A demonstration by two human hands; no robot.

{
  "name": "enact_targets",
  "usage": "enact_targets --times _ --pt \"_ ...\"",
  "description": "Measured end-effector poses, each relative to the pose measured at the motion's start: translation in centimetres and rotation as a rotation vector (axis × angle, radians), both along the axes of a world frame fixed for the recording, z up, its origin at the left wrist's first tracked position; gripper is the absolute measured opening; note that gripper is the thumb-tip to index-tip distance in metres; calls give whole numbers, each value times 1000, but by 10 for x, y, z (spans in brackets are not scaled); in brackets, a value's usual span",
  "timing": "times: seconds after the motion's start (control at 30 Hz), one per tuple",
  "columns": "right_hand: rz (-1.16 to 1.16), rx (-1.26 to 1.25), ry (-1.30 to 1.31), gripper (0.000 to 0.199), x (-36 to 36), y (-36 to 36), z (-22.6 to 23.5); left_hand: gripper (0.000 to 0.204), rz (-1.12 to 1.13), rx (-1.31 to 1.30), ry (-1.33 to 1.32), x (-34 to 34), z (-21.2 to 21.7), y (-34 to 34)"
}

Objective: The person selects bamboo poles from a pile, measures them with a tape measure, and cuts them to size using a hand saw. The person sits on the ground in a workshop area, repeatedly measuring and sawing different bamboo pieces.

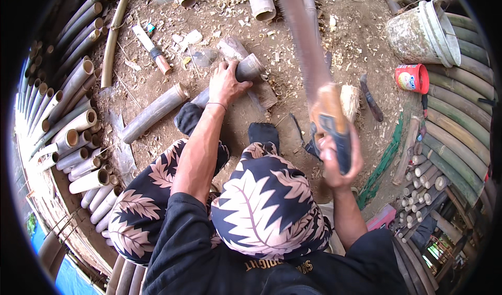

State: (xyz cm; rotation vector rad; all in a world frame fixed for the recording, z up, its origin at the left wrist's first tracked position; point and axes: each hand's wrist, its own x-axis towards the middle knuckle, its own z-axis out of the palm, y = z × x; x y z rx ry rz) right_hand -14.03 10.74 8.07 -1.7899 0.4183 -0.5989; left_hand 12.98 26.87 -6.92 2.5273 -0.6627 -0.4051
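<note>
My left hand [228, 83] is wrapped over a grey bamboo tube [250, 68], pressing it down across a short wooden block [265, 94]. The tube's cut end points away to the right, and its near part runs down beside my foot in a dark sock [189, 118]. In my right hand [340, 161] is a handsaw [327, 106], gripped by its orange and black handle. Its blade rises toward the top of the view, smeared by motion and apart from the bamboo. Another bamboo length [156, 113] lies left of my left forearm.
On the dirt floor lie wood shavings, a wooden-handled knife [156, 54] and a curved blade [371, 99]. Bamboo tubes [78, 122] are stacked at left. To the right stand whitish buckets [418, 36], a red tub [405, 78], green netting [383, 161] and a bamboo wall [460, 117].
</note>
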Motion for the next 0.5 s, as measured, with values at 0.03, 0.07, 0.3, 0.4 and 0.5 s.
enact_targets --times 0.03,0.07,0.3,0.4,0.5 --pt "44 45 -1 63 -9 -8 9 76 12 -17 -20 -1 4 3" --pt "68 70 11 66 -17 -14 23 75 5 -54 -26 -3 10 -4" --pt "35 137 167 61 -44 -14 31 77 -3 -4 -10 8 -1 -26" --pt "70 -7 234 58 -42 -6 30 82 -61 -42 56 12 -14 -11" --pt "119 -272 220 55 -36 1 17 83 -129 -15 96 5 -6 -13"
